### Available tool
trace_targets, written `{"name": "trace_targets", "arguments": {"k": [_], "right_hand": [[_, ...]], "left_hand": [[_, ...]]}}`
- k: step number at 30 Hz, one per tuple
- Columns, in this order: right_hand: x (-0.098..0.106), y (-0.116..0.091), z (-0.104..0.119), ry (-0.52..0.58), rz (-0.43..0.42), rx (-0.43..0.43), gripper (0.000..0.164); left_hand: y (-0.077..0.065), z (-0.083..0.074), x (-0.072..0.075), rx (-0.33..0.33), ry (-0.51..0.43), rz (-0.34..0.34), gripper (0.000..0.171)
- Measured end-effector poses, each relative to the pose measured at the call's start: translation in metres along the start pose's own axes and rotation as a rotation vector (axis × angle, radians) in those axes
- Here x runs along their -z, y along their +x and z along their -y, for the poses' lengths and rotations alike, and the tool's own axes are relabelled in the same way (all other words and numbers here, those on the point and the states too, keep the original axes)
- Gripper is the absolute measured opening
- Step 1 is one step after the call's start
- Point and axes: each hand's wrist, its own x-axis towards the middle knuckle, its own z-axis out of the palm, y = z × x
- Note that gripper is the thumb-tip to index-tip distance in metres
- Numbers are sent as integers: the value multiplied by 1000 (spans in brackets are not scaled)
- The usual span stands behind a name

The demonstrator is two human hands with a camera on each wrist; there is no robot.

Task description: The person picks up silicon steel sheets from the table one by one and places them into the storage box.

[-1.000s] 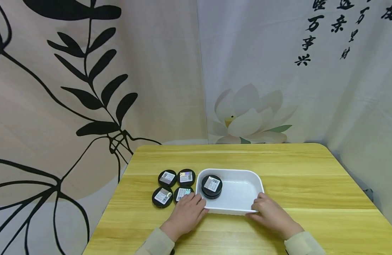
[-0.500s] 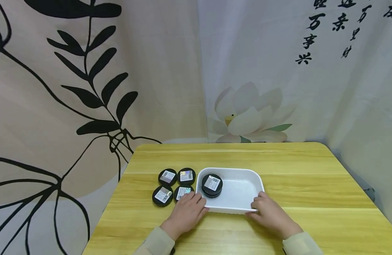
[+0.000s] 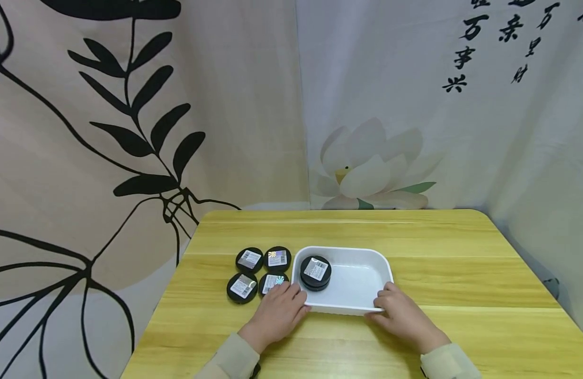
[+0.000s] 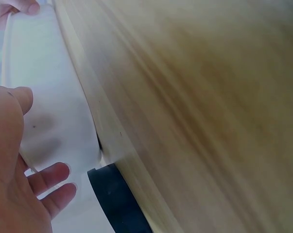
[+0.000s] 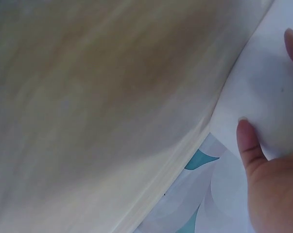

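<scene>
Fingers gripping white tray, black labelled discs stacked inside

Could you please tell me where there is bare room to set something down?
The table is bare right of the tray and right hand, and between the tray and far edge. The tray's right part is free beside the stacked black discs. Left of the tray is crowded with four loose black discs and the left hand.
</scene>
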Motion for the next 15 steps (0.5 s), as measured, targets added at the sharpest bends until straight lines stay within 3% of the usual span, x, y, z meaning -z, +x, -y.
{"name": "trace_targets", "arguments": {"k": [15], "right_hand": [[-3, 0, 0, -9, 33, -35, 28]], "left_hand": [[-1, 2, 3, 12, -60, 44, 24]]}}
